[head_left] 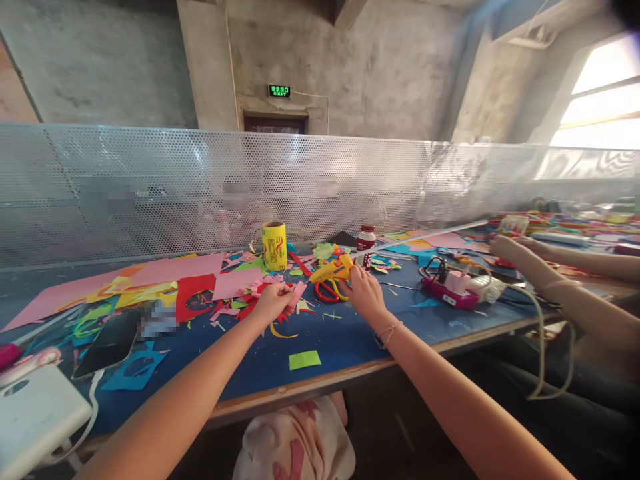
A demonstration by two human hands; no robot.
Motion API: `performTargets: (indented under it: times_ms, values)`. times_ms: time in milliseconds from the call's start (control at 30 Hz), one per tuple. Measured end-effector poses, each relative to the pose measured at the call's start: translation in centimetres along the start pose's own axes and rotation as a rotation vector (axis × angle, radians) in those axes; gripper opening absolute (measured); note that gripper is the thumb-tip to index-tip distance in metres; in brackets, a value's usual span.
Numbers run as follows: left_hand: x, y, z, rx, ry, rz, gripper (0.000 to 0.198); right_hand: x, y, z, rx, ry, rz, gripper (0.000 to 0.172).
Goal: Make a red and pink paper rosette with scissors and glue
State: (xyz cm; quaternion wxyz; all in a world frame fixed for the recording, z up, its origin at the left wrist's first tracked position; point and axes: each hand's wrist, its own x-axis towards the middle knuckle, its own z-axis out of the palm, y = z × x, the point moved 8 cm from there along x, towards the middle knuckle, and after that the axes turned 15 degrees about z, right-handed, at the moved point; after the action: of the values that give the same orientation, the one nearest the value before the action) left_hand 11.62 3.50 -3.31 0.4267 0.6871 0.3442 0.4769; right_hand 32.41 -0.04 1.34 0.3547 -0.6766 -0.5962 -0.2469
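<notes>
My right hand (pixel 367 291) is closed around a yellow hot glue gun (pixel 333 268), whose nozzle points left. A long whitish glue stick (pixel 425 235) runs out of its back toward the right. Pinched in my left hand (pixel 274 301) is a small piece of pink paper (pixel 299 292), close to the nozzle; I cannot tell if they touch. A pink and red paper flower (pixel 255 287) lies partly hidden behind my left hand. Scissors with red and yellow handles (pixel 327 291) rest on the table just below the glue gun.
A yellow tape roll (pixel 275 247) and a dark red bottle (pixel 365 245) stand at the back. Paper scraps, a phone (pixel 107 343), a white power bank (pixel 43 407) and a magenta power strip (pixel 450 293) lie around. Another person's arms (pixel 555 273) reach in from the right.
</notes>
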Motion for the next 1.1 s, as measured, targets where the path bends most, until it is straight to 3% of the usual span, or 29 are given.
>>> performTargets:
  times_ms: [367, 533, 667, 867, 1000, 1100]
  values:
    - [-0.2, 0.5, -0.2, -0.023, 0.029, -0.020, 0.018, 0.0, 0.0, 0.2, 0.001, -0.031, -0.003, 0.011]
    - [-0.4, 1.4, -0.5, -0.047, 0.061, -0.044, 0.019, 0.3, 0.8, 0.1, -0.075, -0.067, 0.047, 0.025]
    - [-0.2, 1.9, -0.9, -0.087, 0.088, -0.022, 0.018, 1.3, 3.7, -0.6, -0.168, -0.189, 0.109, 0.039]
    - [0.4, 1.3, -1.7, -0.111, 0.123, 0.034, 0.015, 3.0, 10.2, -1.3, -0.366, -0.381, 0.213, 0.038]
    - [0.7, 1.1, -2.6, -0.148, 0.190, 0.087, 0.023, 3.3, 13.1, 0.4, -0.407, -0.514, 0.309, 0.043]
    - [1.0, 0.7, -3.4, -0.211, 0.252, 0.093, 0.027, 3.6, 14.7, 2.1, -0.389, -0.543, 0.388, 0.036]
